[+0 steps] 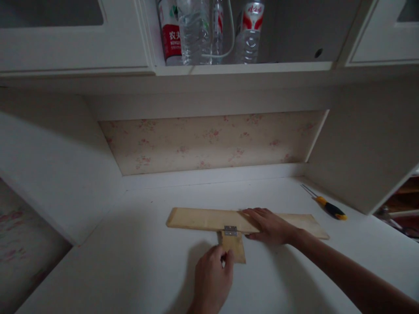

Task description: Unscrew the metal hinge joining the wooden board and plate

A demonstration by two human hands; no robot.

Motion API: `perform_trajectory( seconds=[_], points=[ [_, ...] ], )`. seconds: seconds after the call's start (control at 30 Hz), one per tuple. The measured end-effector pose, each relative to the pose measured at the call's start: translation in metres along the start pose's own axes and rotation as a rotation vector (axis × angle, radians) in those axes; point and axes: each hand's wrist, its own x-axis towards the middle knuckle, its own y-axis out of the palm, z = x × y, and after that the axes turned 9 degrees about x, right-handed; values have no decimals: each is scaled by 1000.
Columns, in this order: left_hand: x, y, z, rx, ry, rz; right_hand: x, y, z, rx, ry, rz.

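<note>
A long pale wooden board (203,219) lies across the white desk. A small metal hinge (230,230) sits over its front edge and over a short wooden piece (236,250) that extends toward me, forming a T. My right hand (270,226) grips the long board right of the hinge, fingers across its top and thumb at the front edge. Beside the left edge of the short piece, my left hand (214,272) is closed, thumb and forefinger pinched together. What is between those fingertips, if anything, is too small to make out.
A screwdriver (329,207) with a yellow and black handle rests at the right rear of the desk (131,261). Above, an open shelf (245,68) holds plastic bottles (250,37) and a pale cable (233,30). Side panels (363,144) flank the desk.
</note>
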Motion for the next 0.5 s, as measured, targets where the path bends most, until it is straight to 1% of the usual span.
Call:
perform_trajectory(
  seconds=[0.07,0.23,0.3,0.33,0.4,0.47,0.5],
  points=[
    [2,3,2,18,-20,12,4,0,-2,-2,26,9],
    [2,8,3,49,-16,18,11,1,-1,21,131,64],
    [2,8,2,80,-12,32,10,1,-8,39,152,42],
    [2,8,2,94,-13,39,7,-1,-15,46,167,9],
    [3,9,3,110,-17,44,-2,-10,-38,53,236,-99],
    [4,12,5,120,-33,43,-18,-27,-69,25,335,-171],
    [5,13,6,129,-43,43,-29,-37,-85,-14,425,-240]
  ],
)
